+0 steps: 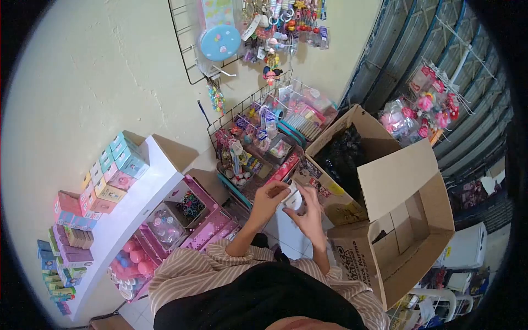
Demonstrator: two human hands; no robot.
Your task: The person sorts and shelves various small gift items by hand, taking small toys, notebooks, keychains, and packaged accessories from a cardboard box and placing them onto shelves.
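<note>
Both hands meet in front of my body around a small white object (294,200), rounded at one end; its kind is too small to make out. My left hand (269,201) pinches its left side between thumb and fingers. On the other side, my right hand (309,212) has its fingers and thumb closed round the rounded part. Just beyond the hands stands a rack of bins (264,148) with small packaged goods. Close to the right hand is an open cardboard box (335,206) with a black plastic bag (342,151) inside.
A second open cardboard box (410,253) with raised flaps stands at my right. Left is a white shelf (124,206) lined with small boxes, above pink bins (206,234). Keychains (280,22) hang from a wire grid on the wall. Packaged pink items (423,104) hang by the metal shutter.
</note>
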